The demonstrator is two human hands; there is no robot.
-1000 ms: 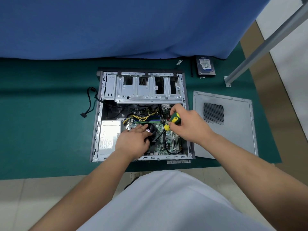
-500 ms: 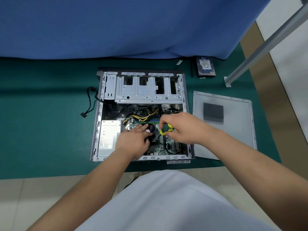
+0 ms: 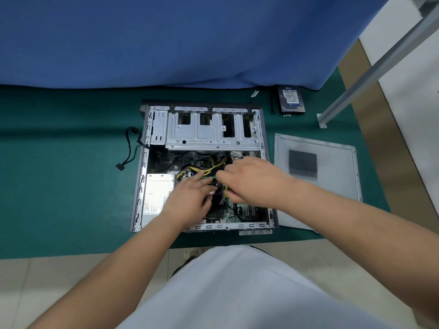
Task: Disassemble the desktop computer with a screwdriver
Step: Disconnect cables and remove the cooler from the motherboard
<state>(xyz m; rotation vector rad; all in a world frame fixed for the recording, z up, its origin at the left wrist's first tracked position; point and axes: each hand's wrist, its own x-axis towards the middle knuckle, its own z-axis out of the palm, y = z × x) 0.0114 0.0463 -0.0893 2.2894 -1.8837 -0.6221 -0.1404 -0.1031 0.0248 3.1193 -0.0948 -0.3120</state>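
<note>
Both hands over open case (image 3: 142, 176): left hand (image 3: 190, 200) flat, right hand (image 3: 251, 181) curled.

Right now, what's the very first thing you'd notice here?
The open computer case lying on the green mat, with both hands inside it: left hand and right hand over the wires. Its side panel lies to the right.

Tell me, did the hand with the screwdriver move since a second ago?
Yes. The right hand slid left across the open computer case, away from the side panel and toward the left hand. The screwdriver is now mostly hidden.
</note>
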